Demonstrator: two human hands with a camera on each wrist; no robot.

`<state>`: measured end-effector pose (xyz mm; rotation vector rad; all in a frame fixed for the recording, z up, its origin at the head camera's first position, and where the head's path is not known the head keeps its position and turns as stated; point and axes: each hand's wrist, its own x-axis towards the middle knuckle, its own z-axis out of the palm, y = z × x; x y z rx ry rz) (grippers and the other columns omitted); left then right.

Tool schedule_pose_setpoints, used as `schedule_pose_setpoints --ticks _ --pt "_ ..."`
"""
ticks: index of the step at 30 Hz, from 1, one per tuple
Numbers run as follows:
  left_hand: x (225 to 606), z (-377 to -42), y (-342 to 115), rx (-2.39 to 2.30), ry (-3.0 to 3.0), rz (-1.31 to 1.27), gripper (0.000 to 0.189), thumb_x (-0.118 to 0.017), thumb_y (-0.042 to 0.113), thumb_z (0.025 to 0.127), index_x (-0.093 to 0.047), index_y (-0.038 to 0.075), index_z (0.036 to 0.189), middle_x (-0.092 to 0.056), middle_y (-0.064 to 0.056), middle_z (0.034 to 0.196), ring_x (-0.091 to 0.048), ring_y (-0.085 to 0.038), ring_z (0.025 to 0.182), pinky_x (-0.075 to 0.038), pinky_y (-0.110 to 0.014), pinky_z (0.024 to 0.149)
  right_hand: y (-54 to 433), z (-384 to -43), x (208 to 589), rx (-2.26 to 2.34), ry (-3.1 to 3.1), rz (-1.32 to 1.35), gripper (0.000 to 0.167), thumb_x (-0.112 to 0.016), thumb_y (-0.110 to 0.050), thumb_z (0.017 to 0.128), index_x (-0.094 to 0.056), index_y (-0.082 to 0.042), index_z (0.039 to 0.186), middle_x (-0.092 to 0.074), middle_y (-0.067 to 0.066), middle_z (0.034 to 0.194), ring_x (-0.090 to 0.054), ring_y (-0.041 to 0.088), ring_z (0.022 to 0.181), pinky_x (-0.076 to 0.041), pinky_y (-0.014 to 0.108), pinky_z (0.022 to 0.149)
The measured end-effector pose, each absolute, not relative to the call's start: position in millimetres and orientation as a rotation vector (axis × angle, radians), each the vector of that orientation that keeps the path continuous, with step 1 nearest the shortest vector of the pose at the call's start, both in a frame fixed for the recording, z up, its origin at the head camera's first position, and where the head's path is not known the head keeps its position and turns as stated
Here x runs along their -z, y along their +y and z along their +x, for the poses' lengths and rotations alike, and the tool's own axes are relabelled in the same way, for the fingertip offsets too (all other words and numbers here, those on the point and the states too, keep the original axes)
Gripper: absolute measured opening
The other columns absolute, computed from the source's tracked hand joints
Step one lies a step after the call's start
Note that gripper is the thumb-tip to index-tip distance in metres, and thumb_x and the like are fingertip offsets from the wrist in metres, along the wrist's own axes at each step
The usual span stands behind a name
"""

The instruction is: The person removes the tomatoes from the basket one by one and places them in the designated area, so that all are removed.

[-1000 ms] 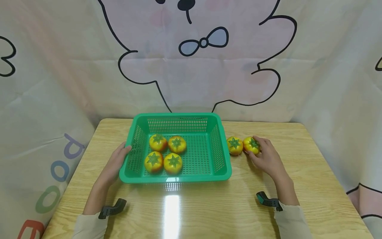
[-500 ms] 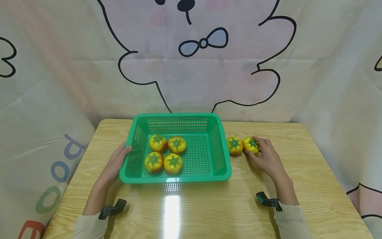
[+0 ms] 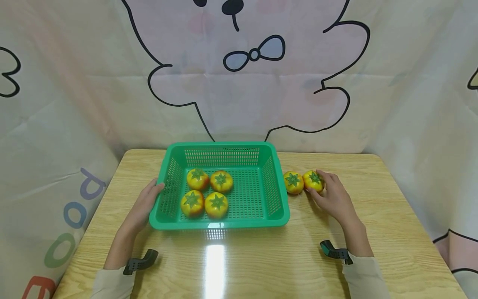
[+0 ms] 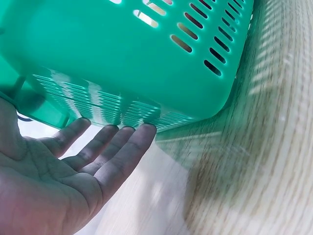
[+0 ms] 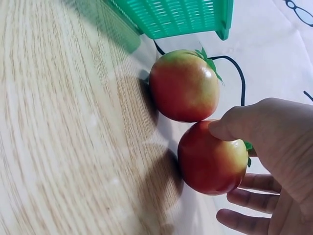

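Note:
A green plastic basket [image 3: 246, 223] stands on the table, with several yellow-red tomatoes with green star-shaped tops, such as this tomato [image 3: 216, 204], in its left half. My left hand [image 3: 143, 206] holds the basket's left side, thumb over the rim; in the left wrist view its fingertips [image 4: 145, 131] lie against the outer wall. Right of the basket, two tomatoes sit side by side, touching. My right hand [image 3: 335, 200] holds the outer tomato [image 5: 211, 159] between thumb and fingers, on or close to the tabletop. The inner tomato [image 5: 185, 87] is beside the basket wall.
The wooden table [image 3: 261, 265] reaches back to a cloth backdrop [image 3: 239, 104] with cartoon drawings, and cloth hangs at both sides too. Each wrist wears a black band with a camera mount, like the right mount [image 3: 336, 251].
The outer tomato shifts very slightly left in my right hand, and the inner one nudges left with it. My left hand and the basket stay put.

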<state>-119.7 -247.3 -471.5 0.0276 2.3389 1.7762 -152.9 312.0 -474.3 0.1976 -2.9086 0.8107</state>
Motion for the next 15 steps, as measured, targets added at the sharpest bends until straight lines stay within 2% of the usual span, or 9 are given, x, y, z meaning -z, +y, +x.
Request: schedule_pose_setpoints --ticks 5,11,15 --pt "472.0 -120.2 -247.2 -1.773 2.332 0.014 0.068 -0.027 0.048 0.116 -0.017 0.008 0.169 -0.040 -0.030 0.161 -0.066 -0.029 0.122 -0.062 -0.033 0.086 311.1 -151.8 473.1 -0.789 -2.913 0.191 0.069 -0.076 -0.020 0.098 -0.044 0.003 0.155 -0.047 0.036 0.148 -0.052 0.057 0.131 -0.046 0.075 0.103" --pt "471.6 -120.0 -246.6 -1.761 2.337 0.012 0.068 -0.027 0.049 0.116 -0.017 0.008 0.169 -0.038 -0.029 0.162 -0.062 -0.036 0.129 -0.061 -0.033 0.088 311.0 -150.9 471.6 -0.749 -2.899 0.192 0.069 -0.077 -0.020 0.097 -0.046 0.002 0.154 -0.048 0.036 0.148 -0.051 0.057 0.131 -0.046 0.076 0.102" --pt "471.7 -120.0 -247.1 -1.774 2.327 0.019 0.068 -0.028 0.050 0.116 -0.020 0.007 0.168 -0.042 -0.031 0.159 -0.067 -0.025 0.120 -0.062 -0.033 0.087 310.1 -150.4 469.8 -0.746 -2.890 0.197 0.068 -0.077 -0.021 0.097 -0.047 0.002 0.153 -0.047 0.036 0.148 -0.049 0.057 0.132 -0.046 0.077 0.101"
